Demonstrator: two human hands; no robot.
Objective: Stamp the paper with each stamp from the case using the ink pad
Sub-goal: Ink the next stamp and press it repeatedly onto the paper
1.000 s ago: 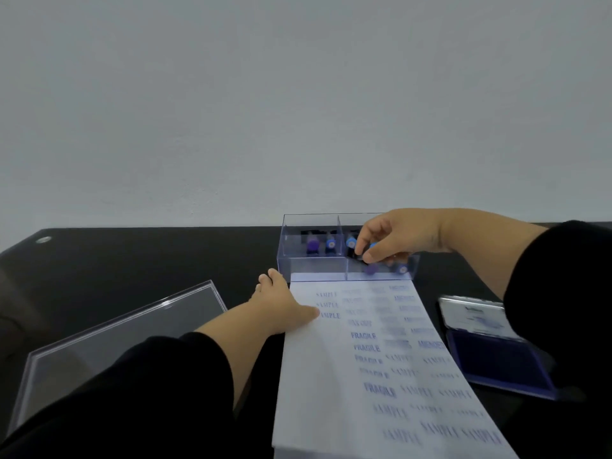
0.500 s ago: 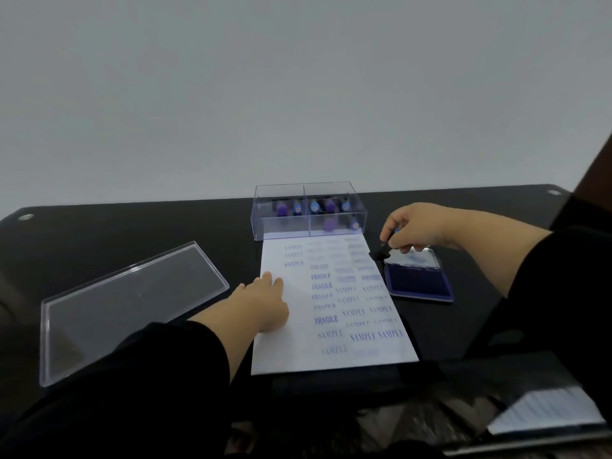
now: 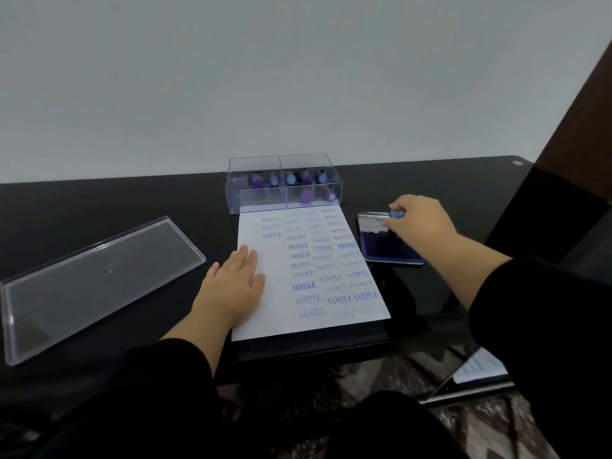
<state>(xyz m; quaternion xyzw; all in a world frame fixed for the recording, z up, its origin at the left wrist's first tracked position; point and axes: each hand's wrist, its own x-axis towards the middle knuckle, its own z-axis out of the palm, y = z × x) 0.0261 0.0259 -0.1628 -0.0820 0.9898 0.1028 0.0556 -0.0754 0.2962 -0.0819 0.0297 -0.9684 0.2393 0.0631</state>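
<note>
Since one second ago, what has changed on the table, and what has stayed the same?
The right hand took a blue-topped stamp out of the clear case and carried it right, over the open ink pad. The left hand slid back toward the person on the paper but stays flat on it. Case, pad and lid kept their places.

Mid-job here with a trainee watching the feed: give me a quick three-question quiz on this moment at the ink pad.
1. True or false: the left hand lies flat on the paper.
2. What does the right hand hold? A) the clear lid B) a stamp with a blue top C) nothing
3. Fill in: the clear lid lies on the table to the ____ of the paper.

Key:
1. True.
2. B: the stamp is held over the open ink pad, right of the paper. Whether it touches the ink cannot be told.
3. Left; the case with the other stamps stands at the paper's far edge.
</note>
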